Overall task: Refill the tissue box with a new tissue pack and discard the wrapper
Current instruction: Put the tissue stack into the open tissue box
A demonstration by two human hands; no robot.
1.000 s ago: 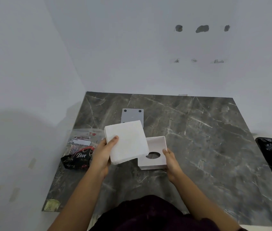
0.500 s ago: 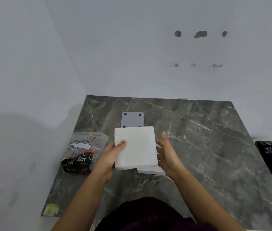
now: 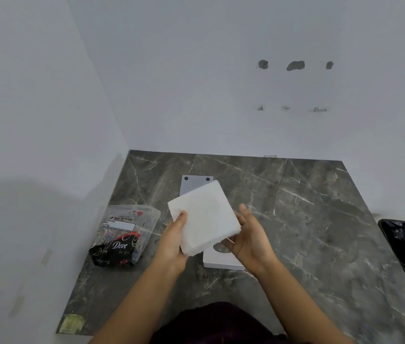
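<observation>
A white stack of tissues (image 3: 203, 217) is held tilted above the table, its far corner turned to the right. My left hand (image 3: 174, 242) grips its left edge, thumb on top. My right hand (image 3: 251, 237) has its fingers against the stack's right edge and underside. Below the stack lies the white tissue box shell (image 3: 221, 260) on the marble table (image 3: 295, 219), its oval opening partly showing. A grey base plate (image 3: 191, 186) with two dark dots lies behind the stack. The clear and black tissue wrapper (image 3: 122, 237) lies to the left.
White walls bound the table at the back and left. A black-lined bin (image 3: 404, 249) stands off the table's right edge. A yellowish sticker (image 3: 72, 324) marks the front left corner. My dark clothing (image 3: 211, 324) shows at the bottom.
My right hand left the box shell and came up to the tissue stack. The stack moved right over the shell and has turned so its corner points away.
</observation>
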